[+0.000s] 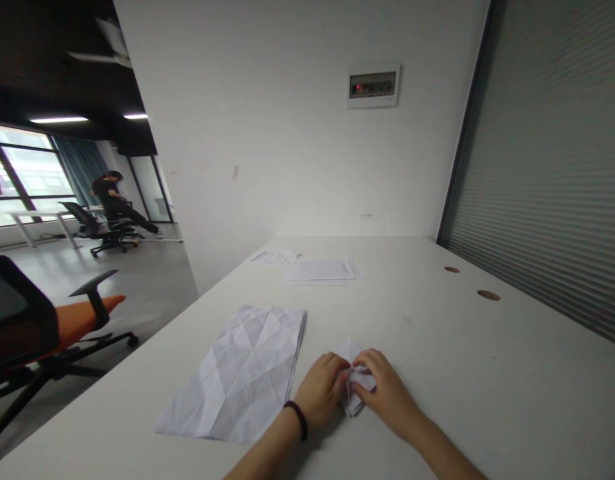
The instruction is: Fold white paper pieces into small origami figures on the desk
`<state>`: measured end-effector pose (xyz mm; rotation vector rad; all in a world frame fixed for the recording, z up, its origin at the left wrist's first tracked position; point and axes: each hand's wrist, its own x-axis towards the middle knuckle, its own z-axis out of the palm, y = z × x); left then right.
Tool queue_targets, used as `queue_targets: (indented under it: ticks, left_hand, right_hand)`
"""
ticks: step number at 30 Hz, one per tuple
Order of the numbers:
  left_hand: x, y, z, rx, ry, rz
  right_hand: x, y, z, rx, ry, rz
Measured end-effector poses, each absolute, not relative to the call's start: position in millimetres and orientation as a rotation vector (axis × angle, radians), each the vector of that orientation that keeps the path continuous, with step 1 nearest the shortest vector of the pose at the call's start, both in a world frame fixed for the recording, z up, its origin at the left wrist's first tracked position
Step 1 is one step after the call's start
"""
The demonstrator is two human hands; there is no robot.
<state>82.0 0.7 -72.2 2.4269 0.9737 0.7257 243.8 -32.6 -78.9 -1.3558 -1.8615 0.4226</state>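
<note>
A small folded piece of white paper [365,379] is held between my two hands, low over the table. My left hand [323,390], with a dark band at the wrist, grips its left side with curled fingers. My right hand [385,387] pinches the right part between thumb and fingers. Part of the folded paper shows above and below the fingers; the rest is hidden by them. Left of my hands lies a stack of creased white sheets [250,373], spread flat with crossing fold lines.
The white table [437,413] reaches back to the wall. Printed sheets [320,270] lie near its far end. Two round holes are at the right, the nearer hole [488,295] beside the ribbed glass partition. An office chair [62,327] stands left; a person [112,197] sits farther back.
</note>
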Motion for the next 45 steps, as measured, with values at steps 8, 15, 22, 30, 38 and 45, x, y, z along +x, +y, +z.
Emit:
queue_targets:
  ticks: [8,15,22,30,38,45]
  left_hand:
    - [75.4,0.2,-71.5,2.683,0.958,0.437]
    - [68.2,3.8,-66.2,2.749,0.977,0.346]
    - [57.4,9.4,-56.9,2.715,0.792,0.378]
    - [70.8,15.2,-66.7,2.527,1.171,0.556]
    - [75.8,12.2,-78.5,2.524,1.122,0.583]
    - [77.5,15.5,-85.7,2.253,1.053,0.74]
  right_hand:
    - [258.2,-39.6,-76.5,-1.466,-2.06,0.545]
    - [277.0,-40.3,-69.9,-1.404,-2.098,0.607]
    - [277.7,-34.9,-64.0,-1.304,-2.091,0.574]
    - [268.1,-28.7,-76.9,-1.554,-1.907,0.365]
    - [264.1,-31.7,-80.2,-1.528,-2.013,0.362]
    - [260.9,-33.6,-78.6,-1.381,-1.992,0.586]
